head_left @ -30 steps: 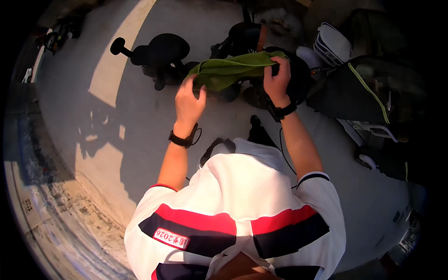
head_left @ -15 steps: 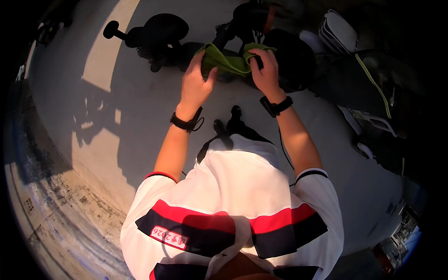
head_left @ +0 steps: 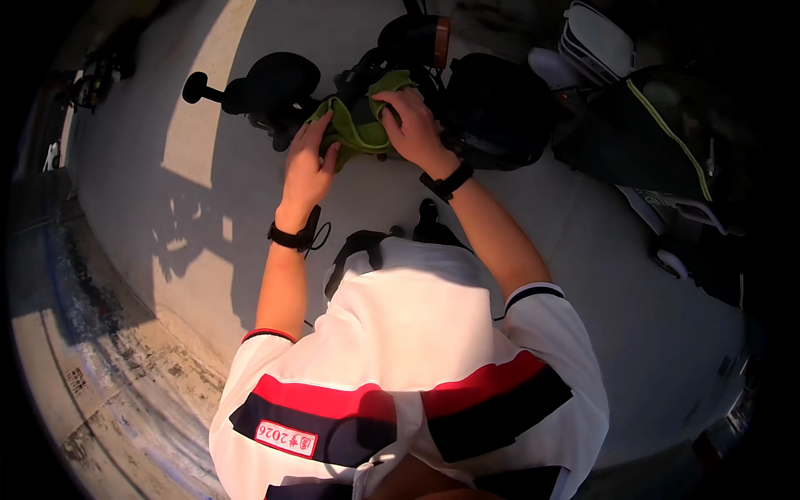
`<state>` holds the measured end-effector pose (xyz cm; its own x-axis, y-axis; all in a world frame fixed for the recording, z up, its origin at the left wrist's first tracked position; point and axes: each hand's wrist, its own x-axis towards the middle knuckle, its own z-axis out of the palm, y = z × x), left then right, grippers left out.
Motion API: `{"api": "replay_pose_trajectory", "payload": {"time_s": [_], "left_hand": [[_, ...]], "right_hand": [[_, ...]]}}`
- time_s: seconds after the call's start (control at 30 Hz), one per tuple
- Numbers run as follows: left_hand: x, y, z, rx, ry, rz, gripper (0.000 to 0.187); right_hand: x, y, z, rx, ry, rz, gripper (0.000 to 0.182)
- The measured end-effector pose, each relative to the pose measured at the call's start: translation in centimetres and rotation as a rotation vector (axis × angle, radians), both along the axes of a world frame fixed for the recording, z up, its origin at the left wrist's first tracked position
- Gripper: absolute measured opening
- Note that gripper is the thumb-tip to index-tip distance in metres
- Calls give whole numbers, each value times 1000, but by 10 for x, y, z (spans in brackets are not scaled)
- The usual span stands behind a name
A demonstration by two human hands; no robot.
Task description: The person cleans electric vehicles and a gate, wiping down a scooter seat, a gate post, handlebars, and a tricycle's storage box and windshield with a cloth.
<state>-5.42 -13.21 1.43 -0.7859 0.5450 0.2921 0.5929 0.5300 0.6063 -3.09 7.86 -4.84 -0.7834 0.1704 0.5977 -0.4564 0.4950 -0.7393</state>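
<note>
My left hand [head_left: 307,172] holds one edge of a green cloth [head_left: 360,133] between its thumb and fingers. My right hand [head_left: 414,132] grips the cloth's other side, fingers curled over its upper edge. The cloth sags in folds between both hands. It lies against or just in front of a dark two-wheeler [head_left: 354,79], which looks like a small scooter or bike; contact is hard to make out in the shadow. A black padded seat [head_left: 283,79] of that vehicle sits just beyond my left hand.
A bulky black case-like part [head_left: 500,112] stands to the right of my right hand. An orange-red band [head_left: 442,42] shows on a round dark part behind. Farther right are a dark cover with a yellow-green stripe [head_left: 671,137] and a white-edged grey object [head_left: 596,43]. My shoe [head_left: 428,212] rests on grey ground.
Both hands have moved left with the green cloth, my left hand also toward my body. The cloth is now more bunched and lower. The view has shifted slightly.
</note>
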Motion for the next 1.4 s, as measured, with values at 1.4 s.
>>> {"api": "replay_pose_trajectory", "payload": {"time_s": [1.4], "left_hand": [[-93,-276,-57,413,-40,79,18]], "right_hand": [[27,-228,19,34,52,-550,17]]}}
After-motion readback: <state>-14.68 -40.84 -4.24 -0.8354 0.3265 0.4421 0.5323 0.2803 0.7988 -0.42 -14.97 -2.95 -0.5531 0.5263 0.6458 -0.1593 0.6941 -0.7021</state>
